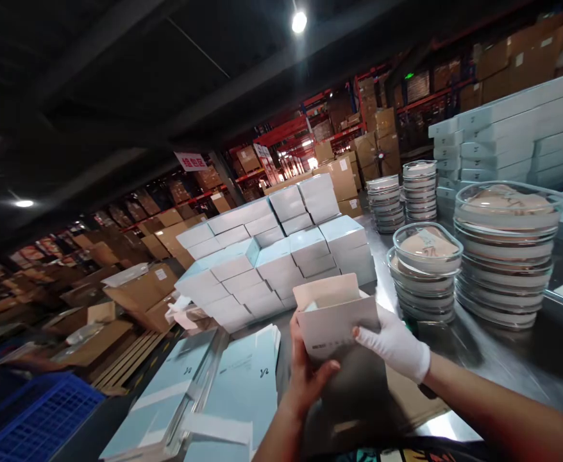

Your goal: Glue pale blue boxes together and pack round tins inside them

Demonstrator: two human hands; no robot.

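Observation:
Both my hands hold a small pale carton [335, 319] with its top flap open, raised above the steel table [503, 359]. My bare left hand [306, 375] grips its lower left corner from beneath. My right hand [395, 346], in a white glove, holds its right side. Beyond the carton, closed light-blue boxes [281, 256] are piled several layers high. Stacks of round clear lidded dishes [426, 273] with beige contents stand to the right.
Flat unfolded blue cartons [243, 385] lie at the near left. A blue plastic crate [36, 420] sits at the lower left. More dish stacks [507, 250] and blue boxes [517, 138] fill the right. Brown cardboard boxes [142, 292] and red shelving [281, 131] lie beyond.

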